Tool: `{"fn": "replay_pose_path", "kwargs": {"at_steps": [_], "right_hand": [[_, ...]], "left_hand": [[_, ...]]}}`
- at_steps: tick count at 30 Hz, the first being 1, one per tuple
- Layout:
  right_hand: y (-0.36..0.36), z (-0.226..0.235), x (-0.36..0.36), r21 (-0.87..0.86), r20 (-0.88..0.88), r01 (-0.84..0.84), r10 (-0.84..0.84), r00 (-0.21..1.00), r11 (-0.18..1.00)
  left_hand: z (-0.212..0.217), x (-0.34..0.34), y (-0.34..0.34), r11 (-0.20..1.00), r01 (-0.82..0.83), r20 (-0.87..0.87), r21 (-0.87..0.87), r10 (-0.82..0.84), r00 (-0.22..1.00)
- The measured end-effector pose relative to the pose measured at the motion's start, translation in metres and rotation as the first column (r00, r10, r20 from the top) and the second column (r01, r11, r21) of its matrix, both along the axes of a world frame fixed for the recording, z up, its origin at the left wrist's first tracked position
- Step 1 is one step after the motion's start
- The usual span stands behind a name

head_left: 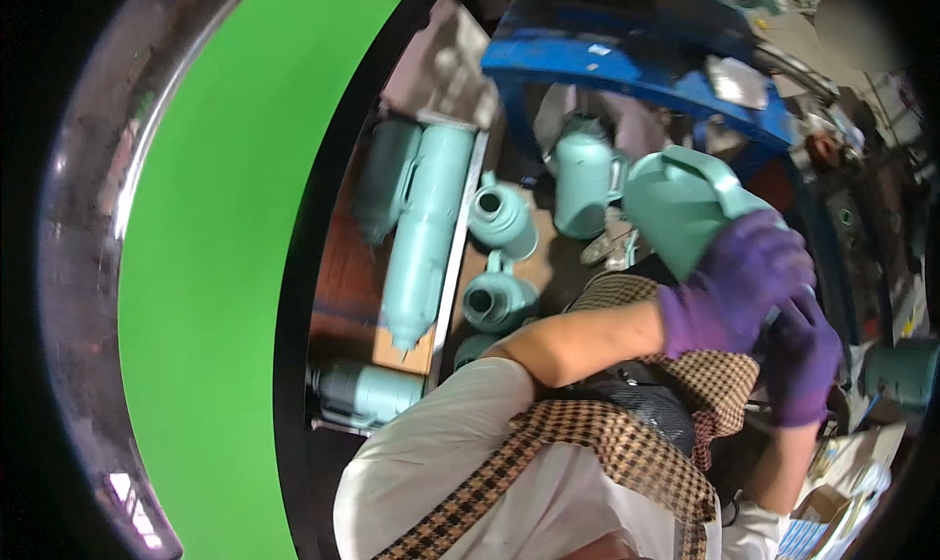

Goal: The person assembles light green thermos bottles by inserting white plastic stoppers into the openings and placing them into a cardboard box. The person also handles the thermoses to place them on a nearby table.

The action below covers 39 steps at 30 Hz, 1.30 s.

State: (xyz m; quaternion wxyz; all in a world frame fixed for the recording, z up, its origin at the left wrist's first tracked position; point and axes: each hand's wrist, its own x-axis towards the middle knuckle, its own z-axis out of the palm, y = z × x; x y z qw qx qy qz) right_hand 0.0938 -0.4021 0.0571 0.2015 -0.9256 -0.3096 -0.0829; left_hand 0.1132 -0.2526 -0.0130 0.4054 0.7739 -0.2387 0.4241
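Observation:
A teal thermos jug [676, 203] is held tilted in front of my lap, its base up and to the left, its handle on the upper side. My left hand [744, 276], in a purple glove, is wrapped round its lower right part. My right hand [803, 364], gloved the same way, closes at the narrow end just below the left. The fingers partly cover that end. Nearest to the held jug stands another teal thermos jug [582, 183], upright, with its handle toward it.
Two teal jugs with round mouths, one upper [504, 222] and one lower [501, 301], stand left of my lap. Beside them, a tray [460, 237] holds several teal jugs lying down. A blue workbench [636, 75] stands ahead. A bright green surface [225, 266] fills the far left.

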Motion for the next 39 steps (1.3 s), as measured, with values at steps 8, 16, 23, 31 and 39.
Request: {"fn": "replay_pose_path", "kwargs": {"at_steps": [8,16,23,31,39], "right_hand": [[-0.043,0.002,-0.021,-0.12,-0.039,-0.165,0.161,0.986,0.979],[-0.057,-0.095,0.114,0.829,-0.557,0.532,0.184,0.809,0.17],[0.042,-0.126,0.188,0.992,-0.109,0.097,0.168,0.98,0.081],[0.152,-0.013,0.293,0.218,0.398,0.2,-0.274,0.876,0.955],[0.023,-0.049,0.173,0.517,0.636,-0.268,-0.155,0.756,0.813]], "left_hand": [[-0.025,-0.011,-0.042,0.998,-0.01,0.013,0.055,0.01,1.0],[0.02,-0.05,0.09,0.873,0.487,0.212,0.032,-0.482,0.85],[-0.004,-0.121,0.177,0.579,0.066,-0.348,-0.813,-0.572,0.743],[-0.018,-0.166,0.203,0.421,-0.117,-0.247,-0.9,-0.27,0.931],[0.044,-0.084,0.212,0.785,-0.273,-0.35,-0.556,0.077,0.934]]}}
